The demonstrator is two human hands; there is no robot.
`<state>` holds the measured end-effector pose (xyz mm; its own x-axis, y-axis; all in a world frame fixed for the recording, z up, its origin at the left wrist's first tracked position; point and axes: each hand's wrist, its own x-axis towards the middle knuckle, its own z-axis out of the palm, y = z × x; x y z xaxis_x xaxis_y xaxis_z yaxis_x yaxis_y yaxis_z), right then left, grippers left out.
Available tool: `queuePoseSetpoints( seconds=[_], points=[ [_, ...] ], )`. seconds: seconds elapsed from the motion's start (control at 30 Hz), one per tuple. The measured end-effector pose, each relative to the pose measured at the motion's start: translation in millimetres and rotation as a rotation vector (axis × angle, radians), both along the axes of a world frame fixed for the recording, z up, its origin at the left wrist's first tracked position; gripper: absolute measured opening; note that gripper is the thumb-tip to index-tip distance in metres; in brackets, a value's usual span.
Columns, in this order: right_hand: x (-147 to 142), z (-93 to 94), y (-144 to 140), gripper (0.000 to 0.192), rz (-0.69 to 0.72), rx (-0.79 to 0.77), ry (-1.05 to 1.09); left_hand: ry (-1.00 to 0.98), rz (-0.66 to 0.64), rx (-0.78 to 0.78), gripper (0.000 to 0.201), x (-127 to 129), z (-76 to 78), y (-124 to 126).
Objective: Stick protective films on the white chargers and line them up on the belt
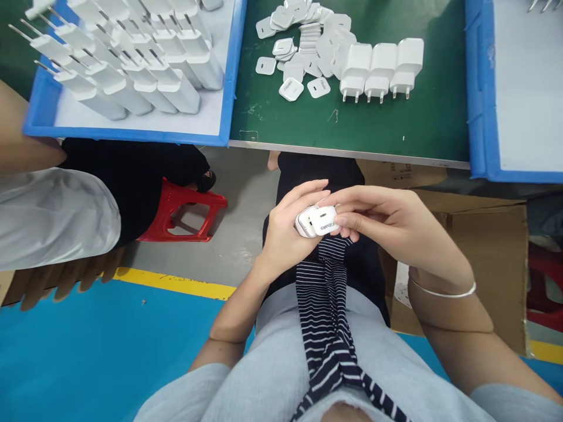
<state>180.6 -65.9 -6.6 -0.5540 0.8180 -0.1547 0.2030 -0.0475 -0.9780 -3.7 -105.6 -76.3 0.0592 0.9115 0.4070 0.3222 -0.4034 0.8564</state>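
Both hands pinch white charger: left hand grip hides body; right hand presses cover plate.

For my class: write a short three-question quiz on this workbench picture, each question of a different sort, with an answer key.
1. True or false: the three chargers standing together on the green table sit inside a blue tray.
2. Multiple choice: the white charger body is held in A) the left hand, B) a clamp, C) a co-worker's hand.
3. Fill in: the right hand presses a white ___ against that body.

Key
1. False: they stand on the bare table, right of the loose cover pile; the left blue tray holds other chargers.
2. A
3. cover plate, printed side up
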Motion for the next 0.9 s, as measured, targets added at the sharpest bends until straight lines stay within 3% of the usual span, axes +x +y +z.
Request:
queuePoseSetpoints(
  seconds=[0.9],
  points=[
    [-3.4, -0.1, 3.2, 0.029, 0.089, 0.072, -0.187, 0.076, -0.017, -0.019, 0.032, 2.1, -0.1, -0.3]
  ],
)
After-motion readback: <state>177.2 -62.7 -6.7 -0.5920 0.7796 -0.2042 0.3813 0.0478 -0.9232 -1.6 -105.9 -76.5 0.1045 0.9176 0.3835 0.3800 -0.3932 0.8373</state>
